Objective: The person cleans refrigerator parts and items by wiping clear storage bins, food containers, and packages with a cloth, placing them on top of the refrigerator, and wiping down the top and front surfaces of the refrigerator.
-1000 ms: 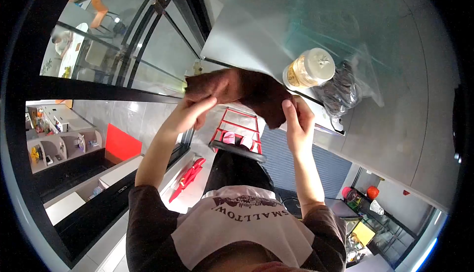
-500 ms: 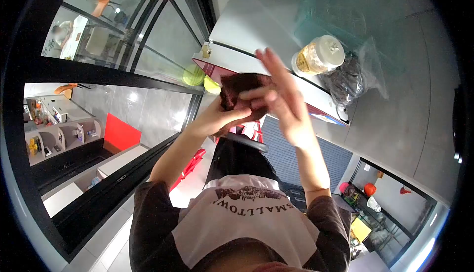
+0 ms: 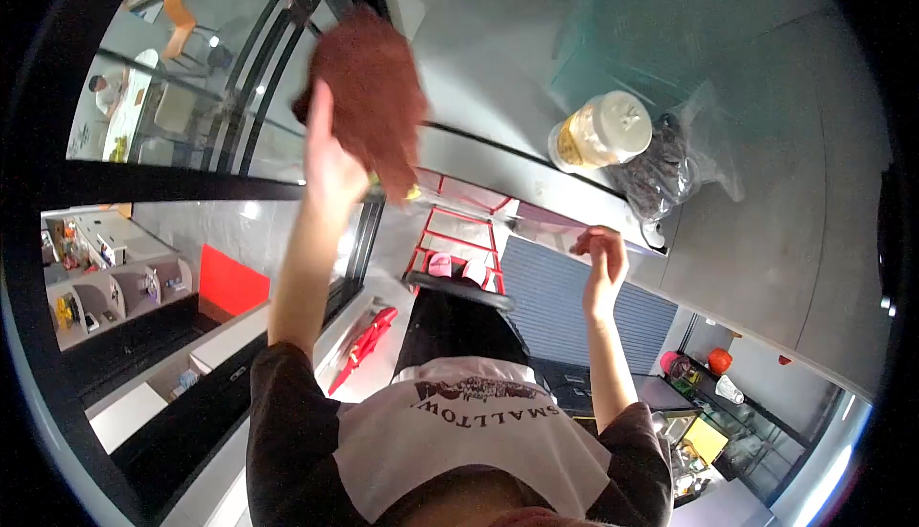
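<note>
A reddish-brown cloth (image 3: pixel 369 96) hangs spread out at the upper left, with my left hand (image 3: pixel 335 168) closed on its lower edge. The cloth lies in front of the black-framed glass and the corner of the white cabinet top (image 3: pixel 469 67); whether it touches either cannot be told. My right hand (image 3: pixel 603 264) is off the cloth, below the cabinet's front edge, its fingers loosely bent and apart with nothing seen in them. Nearest above it are a white-lidded jar (image 3: pixel 603 132) and a clear plastic bag with dark contents (image 3: pixel 661 173).
Below me is a red ladder (image 3: pixel 459 230) with a black top bar (image 3: pixel 459 290); pink-and-white shoes (image 3: pixel 440 265) show on it. A black frame (image 3: pixel 172 182) borders the glass at left. Beyond the glass, a person (image 3: pixel 103 91) is at a table. A red folded object (image 3: pixel 364 347) lies low left.
My left hand has carried the cloth up and left, and the cloth has spread out. My right hand has come away from it, moving down and right. The ladder is now more visible.
</note>
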{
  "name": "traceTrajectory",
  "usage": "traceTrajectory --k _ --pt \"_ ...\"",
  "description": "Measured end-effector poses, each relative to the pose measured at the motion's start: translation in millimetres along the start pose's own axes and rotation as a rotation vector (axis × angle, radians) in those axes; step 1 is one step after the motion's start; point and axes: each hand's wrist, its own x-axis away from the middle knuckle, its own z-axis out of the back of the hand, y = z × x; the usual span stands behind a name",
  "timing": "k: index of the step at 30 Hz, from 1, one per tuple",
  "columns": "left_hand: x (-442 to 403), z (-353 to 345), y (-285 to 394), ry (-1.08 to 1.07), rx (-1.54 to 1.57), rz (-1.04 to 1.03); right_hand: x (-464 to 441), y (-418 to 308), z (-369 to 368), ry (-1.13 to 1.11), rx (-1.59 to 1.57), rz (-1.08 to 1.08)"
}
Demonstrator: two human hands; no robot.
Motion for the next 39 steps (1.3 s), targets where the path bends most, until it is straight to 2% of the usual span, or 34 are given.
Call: traceTrajectory --k 1,3,5,8,9,10,12,14,20,23,26,27,31,34,35,36,38,39 --pt "-25.1 -0.3 15.3 -0.008 -0.212 -0.115 -1.1 4.4 0.6 0.005 0.014 -0.038" --pt "-100.9 23.8 25.3 0.218 -0.505 -0.416 -5.9 10.1 0.4 -0.016 0.118 -0.060" --pt "-166.3 30.6 22.5 0.325 -0.861 -0.338 -10.3 17.6 -3.1 -0.041 0.128 -0.071" --pt "-242.1 41.1 -24.2 0.275 -1.488 -0.250 -6.1 32.5 -11.2 -0.100 0.126 -0.074" --pt "-271.4 60.2 -42.7 0.177 -1.610 0.063 -2.7 35.0 -12.5 -0.113 0.139 -0.108" --pt "-274.6 60.9 -64.9 0.061 -2.002 -0.025 1.5 37.0 -12.6 -0.127 0.154 -0.145" --pt "-297.2 61.2 -94.7 0.135 -2.286 -0.191 9.0 42.1 -11.2 -0.107 0.103 -0.221" --pt "-305.2 56.1 -97.9 0.098 -2.344 -0.167 11.1 40.2 -11.7 -0.056 0.043 -0.304" --pt "-330.6 45.7 -93.8 0.003 -2.445 -0.116 1.9 52.0 -10.0 -0.009 0.017 -0.354" --pt "-344.2 35.0 -94.8 0.035 -2.430 -0.131 -2.8 51.6 -14.9 -0.017 0.014 -0.366" --pt "-365.5 35.8 -97.8 0.051 -2.440 -0.191 -3.4 51.2 -20.1 -0.008 0.055 -0.294" --pt "-368.3 37.5 -98.7 0.053 -2.449 -0.204 -5.6 51.8 -19.3 -0.038 0.134 -0.211" --pt "-373.3 46.6 -83.5 -0.080 -2.349 -0.156 -21.9 44.6 -29.1 -0.025 0.149 -0.143" --pt "-365.6 48.1 -62.3 0.151 -1.292 -0.071 -24.5 47.2 -33.1 0.020 0.025 -0.173" --pt "-355.6 51.4 -57.3 0.106 -1.005 -0.159 -25.4 45.6 -33.4 0.004 -0.012 -0.181" --pt "-341.7 38.3 -46.5 0.179 -0.558 0.048 -25.0 43.6 -35.1 -0.021 -0.019 -0.197" --pt "-295.8 22.5 -27.7 0.194 -0.418 0.123 -26.0 38.8 -41.1 -0.071 -0.037 -0.223" --pt "-271.9 20.8 -20.7 0.143 -0.380 0.238 -30.0 33.0 -47.1 -0.152 -0.090 -0.194"
